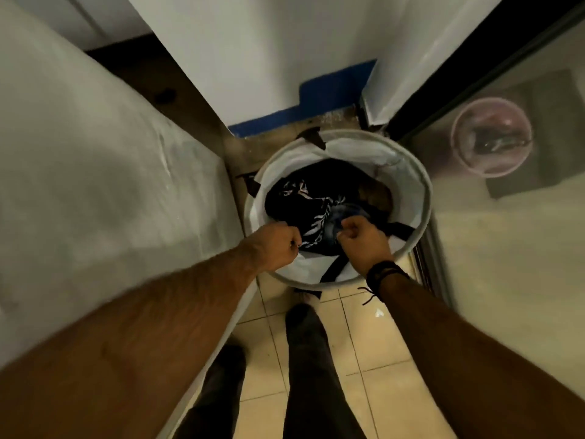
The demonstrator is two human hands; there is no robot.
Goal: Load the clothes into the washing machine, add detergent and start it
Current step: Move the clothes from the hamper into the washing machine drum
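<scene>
Legs (313,359) standing on tiled floor (364,343), squared up to round laundry hamper (424,198). Left hand (275,245) and right hand (364,239) both curling tight on dark patterned clothes (304,201) lying inside, apparently gathering load for lifting out. Washing machine not identifiable; wall (253,58) beyond.
</scene>
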